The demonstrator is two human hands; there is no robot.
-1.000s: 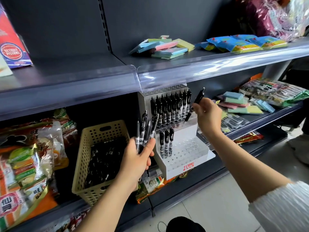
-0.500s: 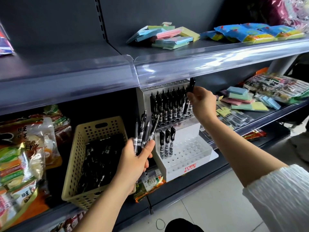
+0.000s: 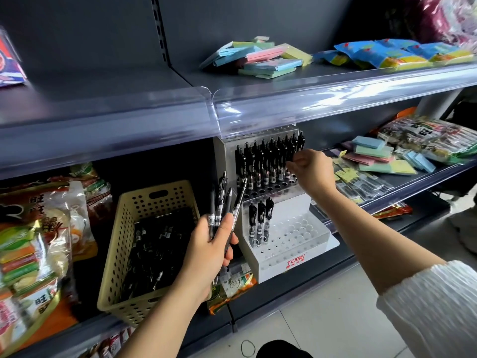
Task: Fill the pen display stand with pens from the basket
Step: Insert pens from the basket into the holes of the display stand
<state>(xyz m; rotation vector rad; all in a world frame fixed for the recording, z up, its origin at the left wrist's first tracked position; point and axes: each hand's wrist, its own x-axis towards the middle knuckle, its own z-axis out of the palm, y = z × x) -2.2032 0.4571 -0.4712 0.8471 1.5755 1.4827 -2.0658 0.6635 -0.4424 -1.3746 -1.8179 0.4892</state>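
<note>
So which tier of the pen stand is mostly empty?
The lower white tier, with only three black pens at its left; the upper tier is nearly full.

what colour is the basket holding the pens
The basket is pale beige, dotted with round holes; head view.

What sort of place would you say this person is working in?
Most likely a small shop: dark tiered shelves with clear plastic front strips, snack packets and sticky-note pads laid out for sale, and a branded pen display stand, partly filled.

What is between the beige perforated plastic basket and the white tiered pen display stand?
In the head view, the left hand, holding a bundle of black pens.
</note>
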